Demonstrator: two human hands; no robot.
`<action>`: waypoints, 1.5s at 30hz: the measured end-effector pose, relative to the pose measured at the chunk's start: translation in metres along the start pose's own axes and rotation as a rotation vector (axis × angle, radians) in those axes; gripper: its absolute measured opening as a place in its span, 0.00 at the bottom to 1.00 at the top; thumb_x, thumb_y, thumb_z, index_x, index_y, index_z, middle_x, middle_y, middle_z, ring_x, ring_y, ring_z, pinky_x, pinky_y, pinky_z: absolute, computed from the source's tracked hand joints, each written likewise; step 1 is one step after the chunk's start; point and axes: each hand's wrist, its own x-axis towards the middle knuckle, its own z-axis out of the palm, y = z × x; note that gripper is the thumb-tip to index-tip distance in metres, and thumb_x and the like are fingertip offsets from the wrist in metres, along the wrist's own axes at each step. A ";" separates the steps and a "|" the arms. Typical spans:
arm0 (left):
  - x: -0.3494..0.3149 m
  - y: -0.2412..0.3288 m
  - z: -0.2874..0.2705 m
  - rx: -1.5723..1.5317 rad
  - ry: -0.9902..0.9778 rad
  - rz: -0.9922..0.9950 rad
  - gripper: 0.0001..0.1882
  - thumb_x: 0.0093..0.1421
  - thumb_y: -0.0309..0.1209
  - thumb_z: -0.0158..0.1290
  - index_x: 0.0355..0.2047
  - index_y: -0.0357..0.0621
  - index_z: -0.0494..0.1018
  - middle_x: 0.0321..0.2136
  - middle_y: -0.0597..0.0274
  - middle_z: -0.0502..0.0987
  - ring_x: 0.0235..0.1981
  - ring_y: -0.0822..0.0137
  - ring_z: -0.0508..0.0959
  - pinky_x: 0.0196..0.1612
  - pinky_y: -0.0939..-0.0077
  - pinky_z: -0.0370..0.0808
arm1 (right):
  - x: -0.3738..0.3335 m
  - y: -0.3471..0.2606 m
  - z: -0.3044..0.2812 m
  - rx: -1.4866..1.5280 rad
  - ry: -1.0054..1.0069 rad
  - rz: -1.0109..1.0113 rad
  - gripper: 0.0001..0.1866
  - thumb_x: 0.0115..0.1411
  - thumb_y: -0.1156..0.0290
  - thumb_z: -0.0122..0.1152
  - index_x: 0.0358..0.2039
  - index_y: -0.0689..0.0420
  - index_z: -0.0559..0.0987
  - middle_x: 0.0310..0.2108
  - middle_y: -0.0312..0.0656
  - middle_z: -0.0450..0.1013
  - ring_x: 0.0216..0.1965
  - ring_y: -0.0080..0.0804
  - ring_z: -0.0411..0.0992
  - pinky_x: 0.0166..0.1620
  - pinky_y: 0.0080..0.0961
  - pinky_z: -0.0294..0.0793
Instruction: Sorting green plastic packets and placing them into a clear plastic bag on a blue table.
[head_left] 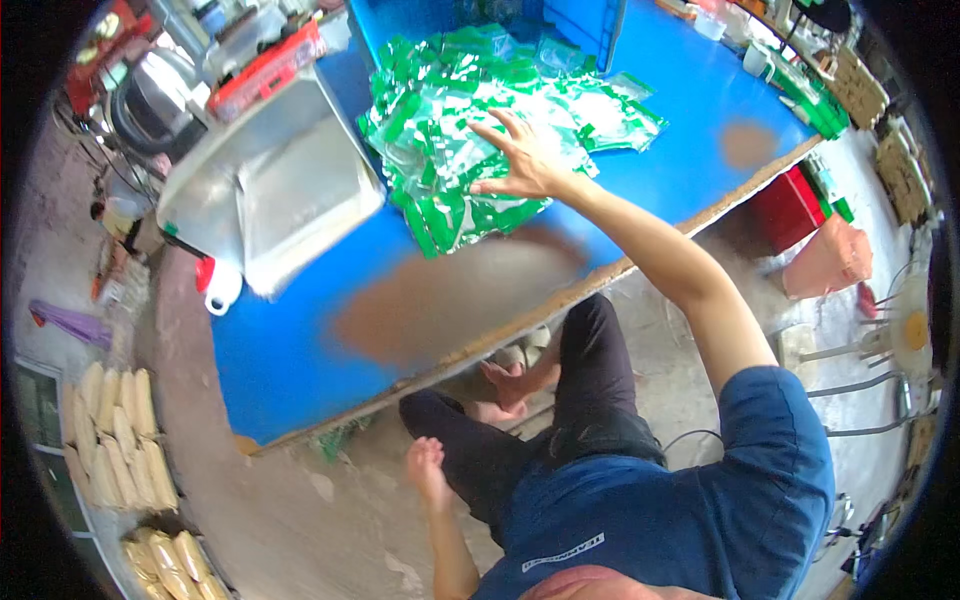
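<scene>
1. The step in hand looks to be a reach into loose packets (425,130), green and clear, which lie heaped at the mouth of the blue bin (590,30) and in front of it, on the person's side, over the blue tabletop (690,100)
2. The right hand (525,165) is out over the heap in front of the bin, its fingers spread wide and the thumb well apart from them; no packet shows gripped, and whether the fingertips touch the film cannot be told
3. The left hand (427,468) is far in front of the bin, off the table and near the person's lap; its fingers look loosely bent together, nothing shows in it, and I cannot tell whether it pinches anything small
4. As a judgement, the next move calls for lowering the right hand and closing finger and thumb on one edge, since the slick, overlapping packets could slide or come up together
5. The packets share no one direction: they lie jumbled and overlapping, and glare hides many outlines, so no single packet's long axis can be read with confidence
6. The heap as a whole runs from the bin's mouth toward the person, with a spur reaching out to the bin's right; a metal tray (310,200) sits to the bin's left and nearer the person
</scene>
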 end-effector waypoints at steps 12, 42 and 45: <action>-0.052 0.050 0.132 -0.013 -0.400 0.014 0.13 0.67 0.31 0.53 0.49 0.38 0.72 0.43 0.56 0.79 0.44 0.66 0.80 0.48 0.74 0.77 | -0.014 -0.057 0.060 -0.197 0.023 0.061 0.48 0.52 0.26 0.54 0.66 0.44 0.65 0.66 0.62 0.54 0.67 0.68 0.49 0.64 0.70 0.46; -0.087 0.110 0.165 -0.672 -0.506 0.140 0.29 0.64 0.31 0.58 0.63 0.42 0.61 0.57 0.59 0.71 0.59 0.62 0.70 0.61 0.61 0.69 | -0.152 -0.199 -0.003 0.953 -0.259 0.362 0.18 0.61 0.61 0.65 0.41 0.65 0.78 0.28 0.43 0.76 0.30 0.22 0.71 0.37 0.29 0.73; -0.083 0.111 0.176 -0.529 -0.280 0.029 0.25 0.64 0.31 0.58 0.60 0.44 0.65 0.55 0.63 0.72 0.57 0.63 0.71 0.59 0.59 0.70 | -0.149 -0.182 -0.025 0.607 -0.213 0.243 0.21 0.63 0.55 0.61 0.40 0.64 0.79 0.31 0.51 0.77 0.32 0.40 0.76 0.38 0.35 0.75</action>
